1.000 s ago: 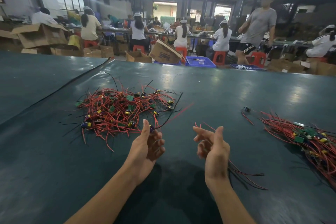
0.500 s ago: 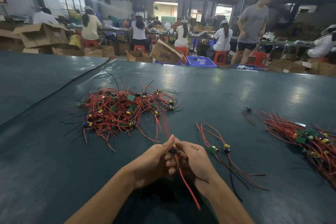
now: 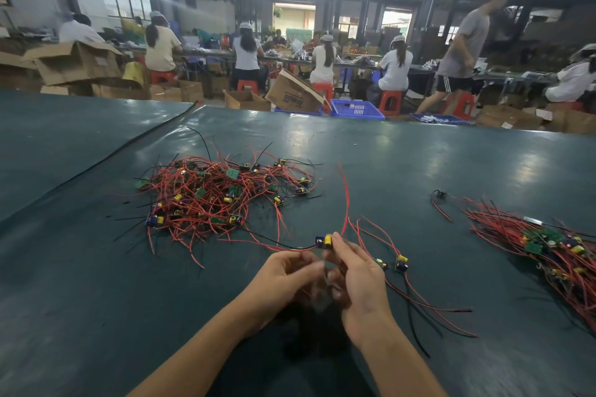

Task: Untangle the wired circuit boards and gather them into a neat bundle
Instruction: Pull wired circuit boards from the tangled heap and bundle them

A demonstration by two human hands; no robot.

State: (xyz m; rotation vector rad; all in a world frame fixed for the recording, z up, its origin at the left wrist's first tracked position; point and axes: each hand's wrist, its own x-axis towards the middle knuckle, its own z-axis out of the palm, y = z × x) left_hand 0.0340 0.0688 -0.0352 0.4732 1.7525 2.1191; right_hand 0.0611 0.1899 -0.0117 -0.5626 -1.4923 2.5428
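Red and black wires (image 3: 193, 200) carry green boards (image 3: 233, 173) with yellow and blue parts (image 3: 326, 241) on a dark teal table (image 3: 96, 300).

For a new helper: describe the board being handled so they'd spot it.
On the green table, look between the tangled pile at left and the bundle at right. The board there is pinched by the right hand; every other lies on the table.
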